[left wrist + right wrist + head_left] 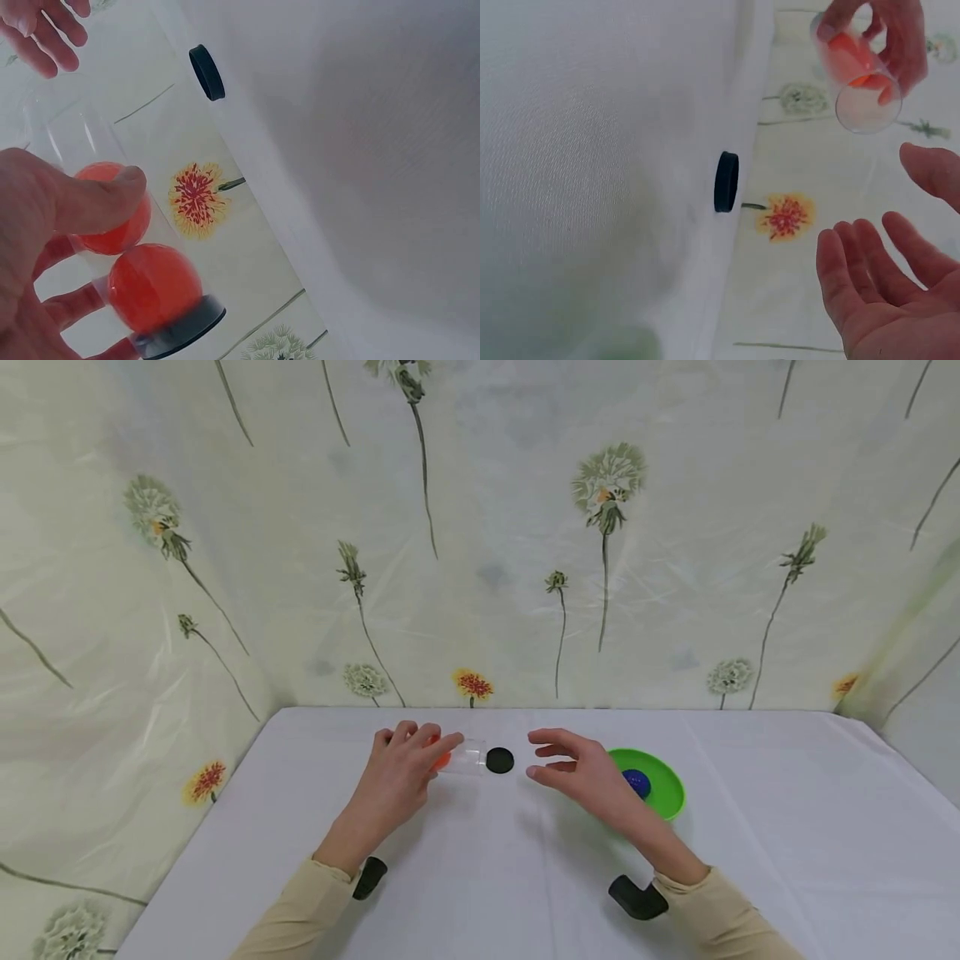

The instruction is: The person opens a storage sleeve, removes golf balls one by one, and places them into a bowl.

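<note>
My left hand (401, 772) grips a clear plastic tube (470, 757) that lies tilted in the fingers. Two orange-red balls (156, 286) sit one behind the other inside it, and a black cap (187, 328) closes the end near the lower ball. The tube's other end is uncapped and faces the right hand, as the right wrist view shows. A loose black lid (500, 761) rests on the table between both hands. My right hand (592, 777) hovers to the right of that lid, fingers spread and slightly bent, holding nothing.
Behind the right hand stands a green dish (671, 793) with a blue ball (637, 782) in it, partly covered by the forearm. A white cloth covers the table (480, 877). A dandelion-patterned curtain (495, 527) hangs along the back edge and sides.
</note>
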`<state>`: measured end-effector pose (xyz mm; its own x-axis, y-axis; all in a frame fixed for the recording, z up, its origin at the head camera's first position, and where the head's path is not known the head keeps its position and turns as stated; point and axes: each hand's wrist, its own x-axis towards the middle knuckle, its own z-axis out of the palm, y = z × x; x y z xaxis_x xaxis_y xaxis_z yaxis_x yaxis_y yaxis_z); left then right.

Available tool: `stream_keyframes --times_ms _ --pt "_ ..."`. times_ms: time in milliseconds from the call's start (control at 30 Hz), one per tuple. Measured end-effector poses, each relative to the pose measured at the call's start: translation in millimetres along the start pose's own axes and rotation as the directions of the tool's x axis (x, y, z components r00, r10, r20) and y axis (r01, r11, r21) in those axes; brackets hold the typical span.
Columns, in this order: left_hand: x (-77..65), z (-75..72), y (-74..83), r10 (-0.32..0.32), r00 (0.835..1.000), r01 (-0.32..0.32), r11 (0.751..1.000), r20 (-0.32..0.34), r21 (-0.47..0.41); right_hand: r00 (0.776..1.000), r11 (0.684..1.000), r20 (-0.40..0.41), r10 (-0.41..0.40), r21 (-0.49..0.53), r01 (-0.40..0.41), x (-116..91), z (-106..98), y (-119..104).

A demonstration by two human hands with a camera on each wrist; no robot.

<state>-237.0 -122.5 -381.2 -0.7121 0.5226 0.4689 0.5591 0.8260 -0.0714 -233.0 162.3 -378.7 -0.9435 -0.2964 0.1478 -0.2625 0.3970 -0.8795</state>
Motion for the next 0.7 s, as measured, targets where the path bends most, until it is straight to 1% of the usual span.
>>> stream_keyframes --times_ms 100,333,533,700 --pt "0.4 -1.2 1.1 -0.006 1.0 0.006 1.0 0.008 0.002 1.0 1.0 0.01 -0.011 0.009 0.011 3 5 -1" --pt "2.9 -2.9 2.9 -0.009 1.0 0.009 1.0 0.026 0.015 1.0 1.0 0.028 0.0 0.027 -0.001 9 13 -2" --pt "4.1 -3.4 3.6 -0.004 1.0 0.004 1.0 0.009 0.013 0.998 0.996 0.06 0.009 0.088 -0.014 15 20 0" --pt "3.9 -2.3 4.7 0.012 1.0 -0.012 1.0 -0.004 0.009 0.997 0.989 0.068 0.045 0.134 -0.054 18 28 1"
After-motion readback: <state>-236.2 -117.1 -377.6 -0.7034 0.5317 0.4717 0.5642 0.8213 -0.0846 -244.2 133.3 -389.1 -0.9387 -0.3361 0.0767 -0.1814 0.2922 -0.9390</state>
